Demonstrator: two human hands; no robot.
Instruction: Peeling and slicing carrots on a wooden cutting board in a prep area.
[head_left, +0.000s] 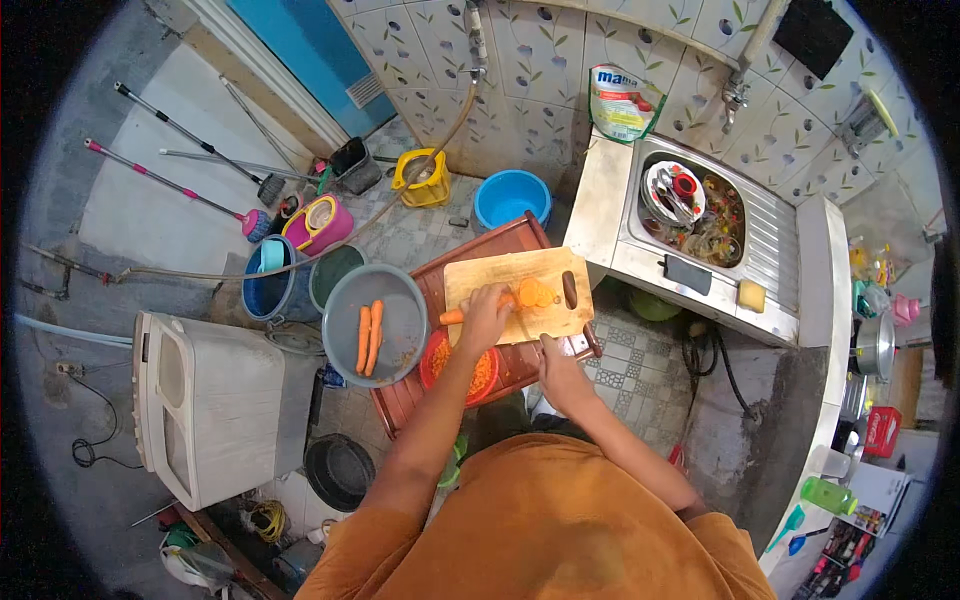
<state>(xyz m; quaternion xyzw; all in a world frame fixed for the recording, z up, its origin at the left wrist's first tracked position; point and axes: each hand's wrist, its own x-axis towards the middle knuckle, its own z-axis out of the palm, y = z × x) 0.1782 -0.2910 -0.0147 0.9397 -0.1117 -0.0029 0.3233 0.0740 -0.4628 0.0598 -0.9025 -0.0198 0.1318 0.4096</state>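
My left hand (486, 313) presses a peeled carrot (451, 317) flat on a wooden cutting board (480, 271). The fingers wrap over its middle, and one end sticks out to the left. Round carrot slices (534, 292) lie on the board just right of the cut end. With my right hand (561, 379) I grip a knife at the board's near edge; its blade (523, 321) is thin and blurred beside the carrot. Two whole carrots (365, 339) rest in a grey basin (405, 307) to the left. Partly under my left forearm sits a red bowl of small carrot pieces (481, 377).
A low reddish-brown wooden table (394, 409) carries the board. Ahead to the right, a steel sink (772, 217) holds stacked dishes (667, 199). Beyond the table stands a blue tub (512, 196). A hose (375, 217) crosses above the buckets. At left is a washing machine (225, 405).
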